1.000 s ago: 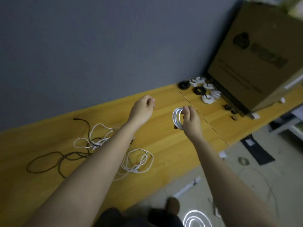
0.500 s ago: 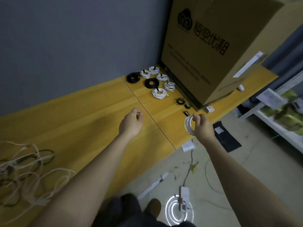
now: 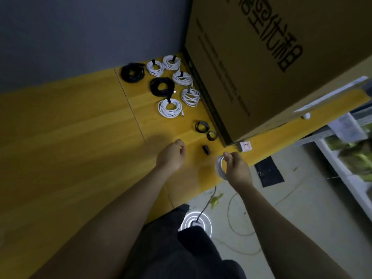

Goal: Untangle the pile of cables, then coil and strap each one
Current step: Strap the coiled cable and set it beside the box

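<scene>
Seven finished coils, five white (image 3: 169, 108) and two black (image 3: 162, 86), lie strapped beside the cardboard box (image 3: 271, 63), and the view has swung to them within the last second, leaving the tangled pile out of sight. The right hand (image 3: 237, 170) now hangs near the box's front corner, fingers and thumb curled round a small white coil (image 3: 220, 167) that looks unstrapped. The left hand (image 3: 171, 156) has come along with it, fingers loosely curled and empty, just short of three loose black straps (image 3: 206, 149) by the box. Strapping is probably next.
</scene>
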